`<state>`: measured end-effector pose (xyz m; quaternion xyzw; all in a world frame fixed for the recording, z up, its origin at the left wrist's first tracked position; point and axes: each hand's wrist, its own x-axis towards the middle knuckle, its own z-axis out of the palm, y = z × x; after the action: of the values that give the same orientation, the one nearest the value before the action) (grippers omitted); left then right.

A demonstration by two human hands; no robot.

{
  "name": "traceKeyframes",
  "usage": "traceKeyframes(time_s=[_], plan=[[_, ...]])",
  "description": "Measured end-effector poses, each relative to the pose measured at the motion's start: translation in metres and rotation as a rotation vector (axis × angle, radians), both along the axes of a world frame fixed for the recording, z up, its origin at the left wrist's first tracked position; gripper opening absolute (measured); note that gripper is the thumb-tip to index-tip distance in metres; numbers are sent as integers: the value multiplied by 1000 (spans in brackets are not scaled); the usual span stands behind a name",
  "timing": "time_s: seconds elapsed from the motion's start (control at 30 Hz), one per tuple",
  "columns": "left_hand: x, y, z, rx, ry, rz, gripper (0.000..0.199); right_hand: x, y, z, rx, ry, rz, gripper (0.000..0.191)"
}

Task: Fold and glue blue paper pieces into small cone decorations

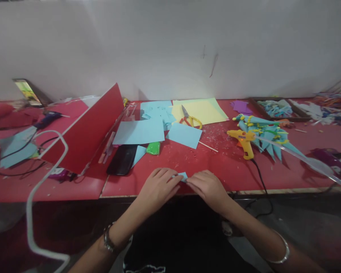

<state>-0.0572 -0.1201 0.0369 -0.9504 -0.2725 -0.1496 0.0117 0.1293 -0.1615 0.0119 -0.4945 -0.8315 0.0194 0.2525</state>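
Observation:
A small piece of light blue paper (183, 176) is pinched between my two hands at the front edge of the red table. My left hand (158, 185) closes on its left end, with the fingers bent over it. On the other end, the fingertips of my right hand (208, 189) are pressed together. Most of the paper is covered by my fingers, so its full shape is hidden. Beyond my hands lie a green packet (153, 148), a black phone (122, 160) and a blue paper sheet (184, 135) beside a thin stick (208, 146).
Scissors (191, 117) rest on yellow sheets (207, 110). A yellow glue gun (243, 142) with its cord stands right, near blue folded-paper pieces (272, 136). A red board (88, 132) leans at left, behind a white bent tube (31, 212). A lit phone (28, 92) is propped against the wall.

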Motion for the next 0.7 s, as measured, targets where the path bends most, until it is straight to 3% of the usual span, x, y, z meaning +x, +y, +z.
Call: traceKeyframes(time_s=[0.1,0.27,0.37,0.7], plan=[[8,3,8,143,-29,-23,10,-6,11,12,-103,63,44,28],[11,15,15,328,-63,-2,21,-10,22,30,-321,321,80,22],[10,19,16,332,-57,-26,22,-8,24,35,-379,404,102,22],[1,23,1,315,-136,1,22,2,23,39,-368,330,87,22]])
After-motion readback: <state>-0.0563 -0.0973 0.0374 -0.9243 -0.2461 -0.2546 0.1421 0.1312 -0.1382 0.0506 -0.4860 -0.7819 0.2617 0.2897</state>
